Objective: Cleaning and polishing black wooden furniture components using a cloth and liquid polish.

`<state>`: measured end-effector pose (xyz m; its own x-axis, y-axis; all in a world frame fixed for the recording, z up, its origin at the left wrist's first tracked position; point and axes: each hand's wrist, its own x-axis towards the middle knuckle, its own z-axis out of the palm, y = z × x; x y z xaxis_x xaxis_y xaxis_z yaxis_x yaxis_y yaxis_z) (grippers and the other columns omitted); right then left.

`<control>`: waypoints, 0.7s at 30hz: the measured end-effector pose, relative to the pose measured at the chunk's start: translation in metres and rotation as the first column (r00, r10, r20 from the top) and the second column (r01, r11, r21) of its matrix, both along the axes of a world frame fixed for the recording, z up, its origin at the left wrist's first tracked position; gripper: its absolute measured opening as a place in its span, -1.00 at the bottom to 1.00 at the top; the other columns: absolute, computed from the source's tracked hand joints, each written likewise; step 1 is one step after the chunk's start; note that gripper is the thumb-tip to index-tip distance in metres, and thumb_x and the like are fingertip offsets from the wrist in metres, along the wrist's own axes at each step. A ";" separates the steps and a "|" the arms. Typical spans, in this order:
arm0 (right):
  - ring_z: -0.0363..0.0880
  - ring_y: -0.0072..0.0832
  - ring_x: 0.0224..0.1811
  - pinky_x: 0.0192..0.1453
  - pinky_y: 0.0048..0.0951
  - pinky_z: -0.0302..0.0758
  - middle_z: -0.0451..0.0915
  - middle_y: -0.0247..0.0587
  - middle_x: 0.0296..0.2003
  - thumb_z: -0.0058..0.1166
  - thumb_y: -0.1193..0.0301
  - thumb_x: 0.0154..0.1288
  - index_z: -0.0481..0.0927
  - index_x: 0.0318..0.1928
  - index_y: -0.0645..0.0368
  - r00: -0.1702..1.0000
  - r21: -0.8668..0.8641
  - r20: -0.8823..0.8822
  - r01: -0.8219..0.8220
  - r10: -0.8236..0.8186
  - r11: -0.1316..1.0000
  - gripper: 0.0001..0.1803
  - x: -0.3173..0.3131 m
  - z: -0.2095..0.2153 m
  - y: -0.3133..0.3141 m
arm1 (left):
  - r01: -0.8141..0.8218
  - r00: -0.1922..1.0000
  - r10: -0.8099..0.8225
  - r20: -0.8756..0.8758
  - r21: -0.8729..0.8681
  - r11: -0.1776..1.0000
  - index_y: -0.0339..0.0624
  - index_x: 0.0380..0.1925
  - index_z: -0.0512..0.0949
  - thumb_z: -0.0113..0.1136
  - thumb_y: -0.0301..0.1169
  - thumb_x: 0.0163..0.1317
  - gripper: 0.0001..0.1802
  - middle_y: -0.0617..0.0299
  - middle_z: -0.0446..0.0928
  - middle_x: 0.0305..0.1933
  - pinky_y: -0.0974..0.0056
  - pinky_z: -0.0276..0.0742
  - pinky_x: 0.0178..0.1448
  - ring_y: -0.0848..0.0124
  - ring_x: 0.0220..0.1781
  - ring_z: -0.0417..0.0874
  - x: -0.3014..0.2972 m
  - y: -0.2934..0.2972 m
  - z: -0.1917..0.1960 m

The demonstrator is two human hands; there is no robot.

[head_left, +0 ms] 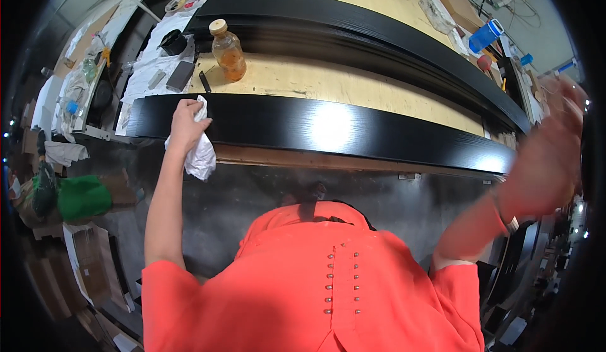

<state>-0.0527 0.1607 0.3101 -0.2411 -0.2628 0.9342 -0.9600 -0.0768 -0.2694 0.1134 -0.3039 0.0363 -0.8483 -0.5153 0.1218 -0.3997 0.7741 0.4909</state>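
Our left hand (185, 126) fingers pinch a white cloth (201, 152) against the glossy black panel (328, 131). Beyond them stands an amber bottle (228, 51). Our right hand (548, 162) is blurred; its fingers we cannot tell.

Black panel (315, 128) – glossy, fine-grained; rag (201, 153) – soft white cloth; workbench (353, 83) – matt plywood.

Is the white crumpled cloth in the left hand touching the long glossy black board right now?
Touching. The head view shows the left hand pressing the white crumpled cloth onto the near edge of the long glossy black board, with no gap between them.
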 end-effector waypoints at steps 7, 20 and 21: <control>0.63 -0.06 0.03 0.22 -0.18 0.49 0.69 0.11 -0.09 0.23 0.25 0.29 0.68 -0.04 0.30 0.684 0.716 0.325 0.274 -0.653 0.643 -0.62 -0.098 -0.240 0.032 | 0.052 0.997 -0.053 -0.057 -0.025 0.998 -0.42 0.00 0.61 0.39 -0.50 -0.02 -0.50 -0.08 0.52 0.08 0.11 0.51 0.23 0.01 0.10 0.61 0.002 0.013 -0.005; 0.39 -0.12 0.30 0.37 -0.12 0.32 0.50 -0.08 0.23 0.12 0.26 0.28 0.57 0.16 0.11 0.566 0.714 -0.044 0.594 -0.823 0.370 -0.55 -0.063 -0.313 0.027 | 0.650 0.703 -0.666 -0.249 -0.155 0.744 -0.19 -0.07 0.60 0.18 -0.59 0.01 -0.60 0.14 0.58 0.04 0.04 0.47 0.07 0.09 0.01 0.56 -0.085 0.256 -0.023; 0.40 -0.11 0.30 0.37 -0.11 0.32 0.50 -0.08 0.22 0.12 0.26 0.28 0.57 0.16 0.11 0.553 0.716 -0.037 0.596 -0.833 0.364 -0.55 -0.061 -0.314 0.031 | 0.549 0.781 -0.591 -0.200 -0.230 0.804 -0.15 -0.09 0.62 0.22 -0.54 0.06 -0.65 0.13 0.60 0.02 0.06 0.50 0.04 0.08 -0.01 0.59 -0.079 0.228 -0.015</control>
<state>-0.1141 0.1917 -0.0039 -0.8340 -0.2849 0.4725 -0.4194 0.8837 -0.2075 0.0340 -0.0764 0.0209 -0.9097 0.0957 0.4041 0.2581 0.8926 0.3696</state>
